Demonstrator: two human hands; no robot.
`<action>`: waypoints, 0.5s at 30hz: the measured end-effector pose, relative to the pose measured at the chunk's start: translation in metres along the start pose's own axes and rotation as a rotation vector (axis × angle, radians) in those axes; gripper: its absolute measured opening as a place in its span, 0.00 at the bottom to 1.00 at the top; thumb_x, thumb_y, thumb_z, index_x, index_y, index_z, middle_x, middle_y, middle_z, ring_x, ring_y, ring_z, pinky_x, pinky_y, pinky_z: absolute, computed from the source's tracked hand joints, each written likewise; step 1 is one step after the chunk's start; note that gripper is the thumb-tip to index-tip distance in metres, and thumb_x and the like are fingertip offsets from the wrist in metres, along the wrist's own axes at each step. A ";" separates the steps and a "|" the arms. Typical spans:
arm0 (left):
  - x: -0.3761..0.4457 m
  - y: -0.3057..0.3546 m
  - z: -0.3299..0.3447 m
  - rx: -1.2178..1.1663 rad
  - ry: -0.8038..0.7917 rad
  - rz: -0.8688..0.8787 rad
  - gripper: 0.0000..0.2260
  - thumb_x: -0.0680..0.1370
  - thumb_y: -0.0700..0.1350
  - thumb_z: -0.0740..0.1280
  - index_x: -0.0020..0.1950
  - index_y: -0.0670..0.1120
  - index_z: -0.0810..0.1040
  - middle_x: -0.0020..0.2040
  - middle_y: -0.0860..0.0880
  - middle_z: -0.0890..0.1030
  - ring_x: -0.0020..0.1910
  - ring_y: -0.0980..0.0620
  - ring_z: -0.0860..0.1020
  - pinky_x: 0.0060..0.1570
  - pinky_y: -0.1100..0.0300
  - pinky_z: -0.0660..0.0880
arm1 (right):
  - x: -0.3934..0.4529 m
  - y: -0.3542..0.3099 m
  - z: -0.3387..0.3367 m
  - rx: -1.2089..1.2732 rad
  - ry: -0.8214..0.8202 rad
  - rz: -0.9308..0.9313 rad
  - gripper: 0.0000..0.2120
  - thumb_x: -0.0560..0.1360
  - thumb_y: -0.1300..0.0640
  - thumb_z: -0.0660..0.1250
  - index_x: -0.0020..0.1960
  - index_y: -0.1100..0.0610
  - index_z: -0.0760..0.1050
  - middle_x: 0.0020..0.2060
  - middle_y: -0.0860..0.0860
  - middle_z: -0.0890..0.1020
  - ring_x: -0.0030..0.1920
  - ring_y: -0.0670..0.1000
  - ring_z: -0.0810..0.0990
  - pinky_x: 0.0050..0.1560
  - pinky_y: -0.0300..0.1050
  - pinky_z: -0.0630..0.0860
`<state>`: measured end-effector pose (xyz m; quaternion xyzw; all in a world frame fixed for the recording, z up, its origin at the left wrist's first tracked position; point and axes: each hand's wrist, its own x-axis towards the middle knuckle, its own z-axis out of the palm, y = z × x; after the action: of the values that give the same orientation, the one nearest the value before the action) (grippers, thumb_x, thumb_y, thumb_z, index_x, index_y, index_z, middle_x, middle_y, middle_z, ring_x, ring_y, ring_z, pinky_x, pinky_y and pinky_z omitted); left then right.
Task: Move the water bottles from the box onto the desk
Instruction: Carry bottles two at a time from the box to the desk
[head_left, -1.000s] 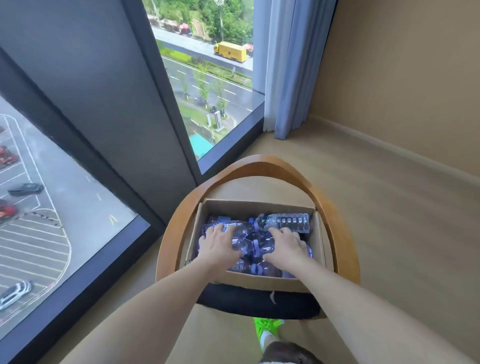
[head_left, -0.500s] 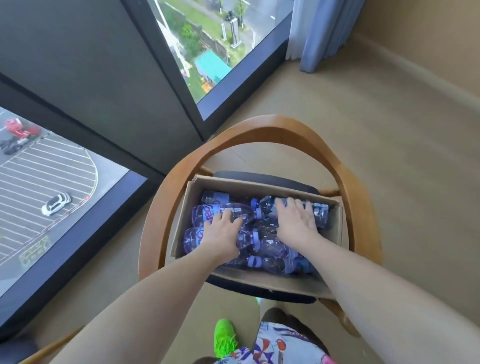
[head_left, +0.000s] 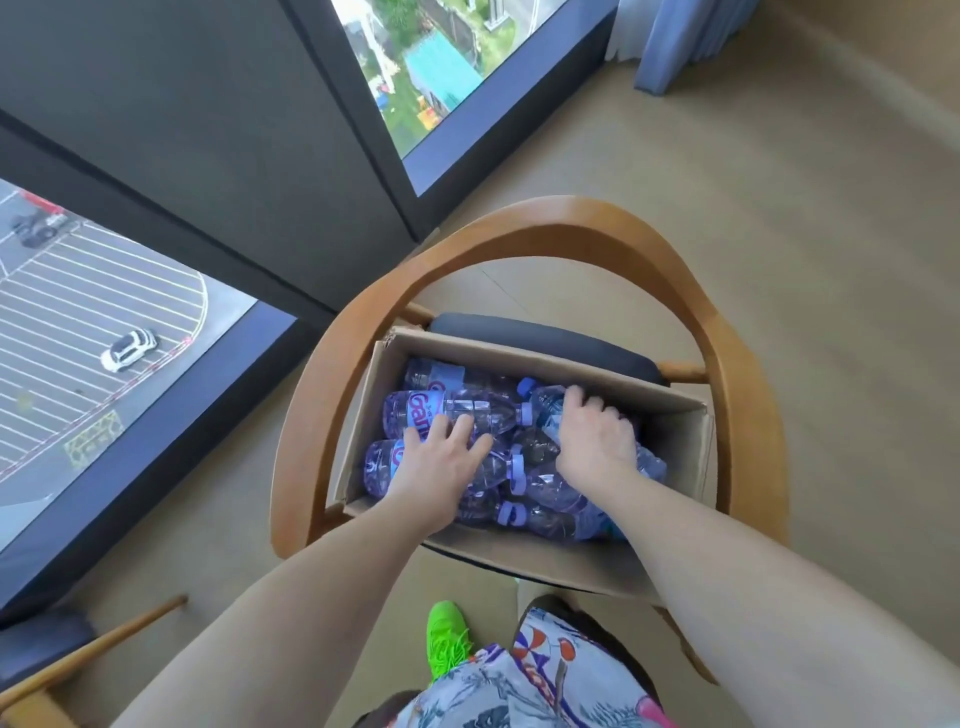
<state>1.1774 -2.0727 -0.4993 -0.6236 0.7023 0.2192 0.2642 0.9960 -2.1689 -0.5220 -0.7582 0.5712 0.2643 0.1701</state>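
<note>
My right hand (head_left: 597, 441) curls around a bottle (head_left: 550, 402) at the far side of the cardboard box (head_left: 519, 561); my left hand (head_left: 441, 462) lies spread on water bottles (head_left: 441, 410) inside. The box sits on a chair (head_left: 566, 234). I judge picking has just begun: next, lift clear. No desk is visible.

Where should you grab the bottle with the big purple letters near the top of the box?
Probably around its ribbed middle, coming straight down from above. The labelled bottle lies on its side atop the pile in the box, its cap pointing right, so its round body is bare on top while neighbours crowd its sides.
</note>
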 end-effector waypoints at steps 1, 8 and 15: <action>0.000 0.001 0.000 -0.003 -0.002 -0.003 0.42 0.70 0.40 0.75 0.77 0.52 0.56 0.73 0.43 0.57 0.70 0.36 0.60 0.65 0.33 0.68 | 0.001 0.001 0.000 0.018 -0.004 0.002 0.38 0.67 0.53 0.78 0.68 0.56 0.62 0.58 0.59 0.79 0.57 0.61 0.80 0.55 0.56 0.78; -0.006 0.006 -0.013 -0.103 -0.047 -0.012 0.42 0.71 0.39 0.74 0.78 0.50 0.55 0.69 0.44 0.63 0.64 0.39 0.66 0.59 0.41 0.74 | -0.006 0.010 -0.006 0.314 -0.094 0.101 0.32 0.65 0.49 0.77 0.60 0.54 0.62 0.56 0.57 0.79 0.56 0.61 0.81 0.45 0.49 0.72; -0.003 -0.007 -0.057 -0.547 -0.072 -0.160 0.35 0.63 0.49 0.79 0.66 0.46 0.72 0.54 0.50 0.77 0.54 0.47 0.78 0.45 0.54 0.77 | -0.040 0.027 -0.042 0.671 -0.186 0.186 0.35 0.56 0.47 0.78 0.56 0.54 0.64 0.51 0.51 0.76 0.51 0.55 0.76 0.45 0.49 0.75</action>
<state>1.1792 -2.1077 -0.4542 -0.7169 0.5560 0.4010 0.1272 0.9708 -2.1691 -0.4634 -0.5776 0.6748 0.1443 0.4362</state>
